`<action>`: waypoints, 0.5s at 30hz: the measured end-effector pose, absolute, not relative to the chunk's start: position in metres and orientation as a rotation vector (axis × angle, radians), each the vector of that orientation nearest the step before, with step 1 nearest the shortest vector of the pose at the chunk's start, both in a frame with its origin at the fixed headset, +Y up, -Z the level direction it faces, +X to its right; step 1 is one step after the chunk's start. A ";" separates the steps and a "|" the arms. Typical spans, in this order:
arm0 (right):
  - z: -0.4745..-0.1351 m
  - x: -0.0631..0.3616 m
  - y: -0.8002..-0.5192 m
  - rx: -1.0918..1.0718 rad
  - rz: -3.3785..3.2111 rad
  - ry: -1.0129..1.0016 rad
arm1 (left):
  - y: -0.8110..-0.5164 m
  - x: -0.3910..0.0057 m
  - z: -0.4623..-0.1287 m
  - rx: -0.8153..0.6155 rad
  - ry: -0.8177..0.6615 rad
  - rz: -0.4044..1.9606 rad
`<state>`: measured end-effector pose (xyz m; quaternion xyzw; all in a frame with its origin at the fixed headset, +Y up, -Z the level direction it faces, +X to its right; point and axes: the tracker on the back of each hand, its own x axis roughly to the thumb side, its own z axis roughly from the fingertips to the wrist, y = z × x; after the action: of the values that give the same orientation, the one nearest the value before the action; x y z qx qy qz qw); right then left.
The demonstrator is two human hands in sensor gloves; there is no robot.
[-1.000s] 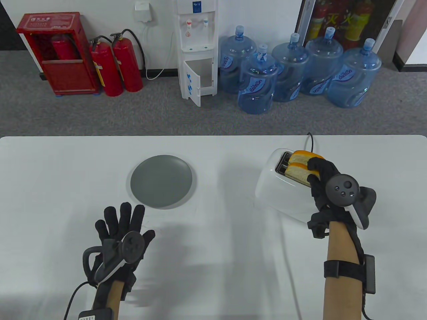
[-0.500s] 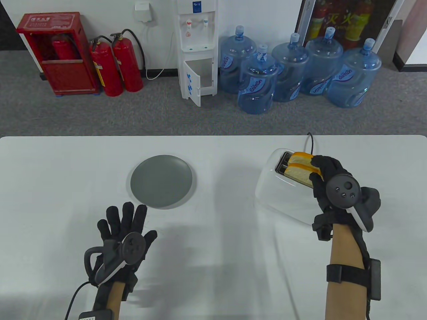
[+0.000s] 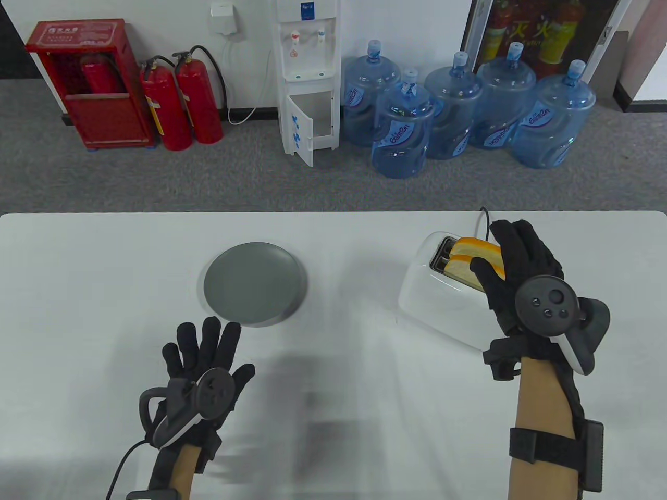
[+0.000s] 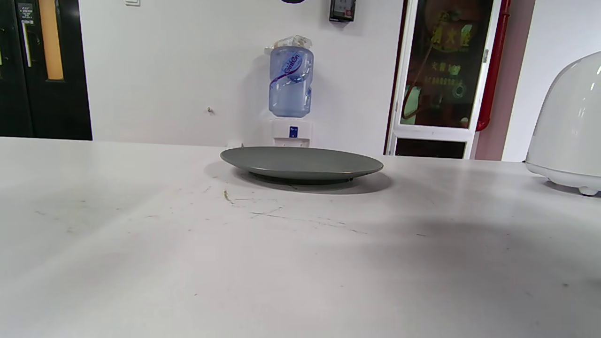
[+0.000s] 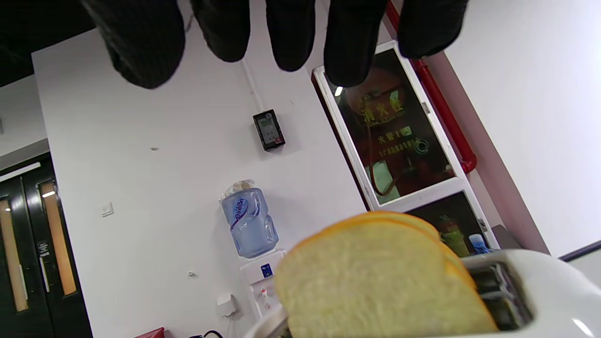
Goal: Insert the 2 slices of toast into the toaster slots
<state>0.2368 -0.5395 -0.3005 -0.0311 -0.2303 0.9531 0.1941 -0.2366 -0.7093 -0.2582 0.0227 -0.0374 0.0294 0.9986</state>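
Note:
A white toaster (image 3: 430, 291) stands at the right of the table, its edge also in the left wrist view (image 4: 570, 126). Two toast slices (image 3: 471, 258) stand in its slots, sticking up above the top (image 5: 380, 281). My right hand (image 3: 513, 260) hovers over them with fingers spread and straight, holding nothing; its fingertips (image 5: 350, 51) hang above the bread without touching it. My left hand (image 3: 206, 351) lies flat with fingers spread, near the table's front left, empty.
A grey plate (image 3: 252, 284) with nothing on it sits left of centre (image 4: 300, 162). The toaster's black cord (image 3: 484, 219) runs off the far edge. Water bottles (image 3: 401, 130) and fire extinguishers (image 3: 182, 99) stand on the floor beyond the table.
My right hand has let go of the toast, opened its fingers and lifted above the slices. My left hand has drifted slightly toward the front and right.

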 end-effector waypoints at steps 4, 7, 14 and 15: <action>-0.290 0.229 -0.529 -0.038 2.656 -0.682 | -0.710 -0.235 -0.258 0.044 -0.084 0.058; -0.282 0.223 -0.526 0.008 2.664 -0.730 | -0.710 -0.234 -0.258 0.042 -0.088 0.061; -0.263 0.205 -0.523 0.145 2.670 -0.835 | -0.712 -0.231 -0.258 0.039 -0.100 0.057; -0.261 0.202 -0.523 0.165 2.659 -0.846 | -0.712 -0.230 -0.258 0.038 -0.101 0.055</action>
<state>0.2023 -0.5231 -0.2611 0.0583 -0.2982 0.9370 0.1722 -0.2302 -0.7121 -0.2576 0.0189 -0.0505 0.0276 0.9982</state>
